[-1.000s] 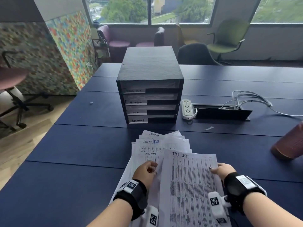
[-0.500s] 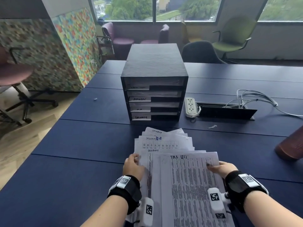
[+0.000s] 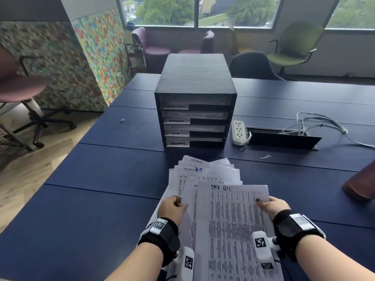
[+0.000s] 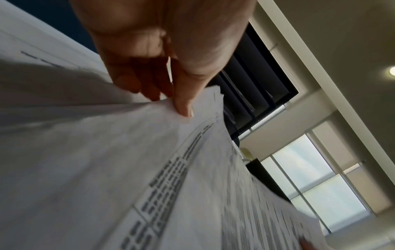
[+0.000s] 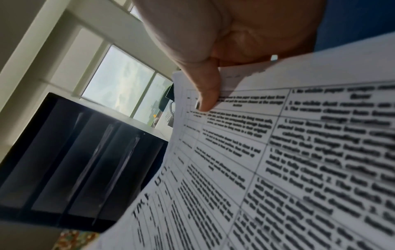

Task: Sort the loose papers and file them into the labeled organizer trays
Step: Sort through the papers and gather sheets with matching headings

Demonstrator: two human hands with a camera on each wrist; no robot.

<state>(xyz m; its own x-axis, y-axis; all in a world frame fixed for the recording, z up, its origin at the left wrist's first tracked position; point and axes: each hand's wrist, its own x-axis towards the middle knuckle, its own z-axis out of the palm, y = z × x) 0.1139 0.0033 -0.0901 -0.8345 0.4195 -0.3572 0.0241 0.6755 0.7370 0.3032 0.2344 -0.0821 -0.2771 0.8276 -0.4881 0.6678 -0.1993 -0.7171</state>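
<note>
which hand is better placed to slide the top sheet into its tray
Right, probably. The right hand pinches the top sheet at its right edge, thumb on top, and nothing stands between it and the organizer. The left hand pinches sheets lying under it.

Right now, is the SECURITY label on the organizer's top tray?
No: in the head view the SECURITY label sits on the bottom tray of the black organizer, with the ADMIN label two trays above it.
</note>
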